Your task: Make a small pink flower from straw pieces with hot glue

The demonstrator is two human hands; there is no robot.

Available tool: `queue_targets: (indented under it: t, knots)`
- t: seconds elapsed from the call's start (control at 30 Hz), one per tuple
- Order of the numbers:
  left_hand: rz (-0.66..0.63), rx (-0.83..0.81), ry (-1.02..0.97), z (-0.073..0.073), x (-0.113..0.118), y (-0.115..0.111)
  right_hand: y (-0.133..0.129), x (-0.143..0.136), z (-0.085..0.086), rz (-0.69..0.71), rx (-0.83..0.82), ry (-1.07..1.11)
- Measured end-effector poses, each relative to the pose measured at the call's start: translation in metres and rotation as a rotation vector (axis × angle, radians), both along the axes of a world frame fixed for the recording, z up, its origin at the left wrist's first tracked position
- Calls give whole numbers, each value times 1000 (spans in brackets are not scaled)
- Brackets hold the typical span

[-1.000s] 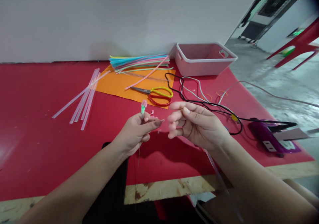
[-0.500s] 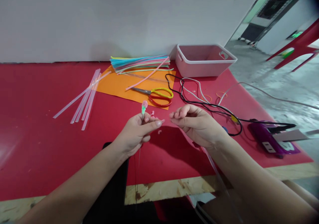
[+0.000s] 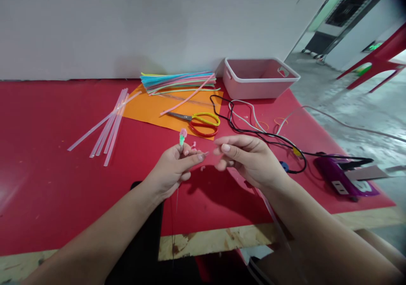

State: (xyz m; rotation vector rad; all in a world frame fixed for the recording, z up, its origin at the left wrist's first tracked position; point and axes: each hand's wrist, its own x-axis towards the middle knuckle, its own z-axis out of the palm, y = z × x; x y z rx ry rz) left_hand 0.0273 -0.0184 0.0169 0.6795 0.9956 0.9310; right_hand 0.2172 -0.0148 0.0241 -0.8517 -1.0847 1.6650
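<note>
Frame centre: the left hand [image 3: 173, 166] grips a pink-and-green piece [image 3: 183, 136], which might slip should that pinch slacken; whether the curled right hand [image 3: 249, 158] holds anything is unclear.

From afar I see fuzzy-looking pink-and-green piece [image 3: 183, 137]; fuzzy pipe cleaners [image 3: 177, 82]; matt paper sheet [image 3: 149, 112]; metal-bladed, plastic-handled scissors [image 3: 187, 117]; glossy translucent sticks [image 3: 116, 128]; smooth plastic basket [image 3: 253, 90]; rough chipboard edge [image 3: 215, 240]; smooth, shiny table covering [image 3: 63, 192].
</note>
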Motion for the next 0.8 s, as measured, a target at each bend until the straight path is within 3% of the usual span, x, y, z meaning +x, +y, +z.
queue_targets:
  t: [0.1,0.2,0.3,0.37,0.57,0.8]
  knots:
    - [6,-1,6,1,0,1,-3,-1,3,-22,119,-180]
    - [-3,-1,-3,1,0,2,-6,-2,5,-142,261,-458]
    - [0,-4,-7,1,0,2,-7,0,4,-246,526,-798]
    - [7,-5,-9,0,0,1,-7,2,2,-237,680,-938]
    - [23,-3,-11,1,0,1,-2,3,-1,-215,927,-1016]
    - [13,3,-17,2,0,0,3,3,-3,-224,938,-986]
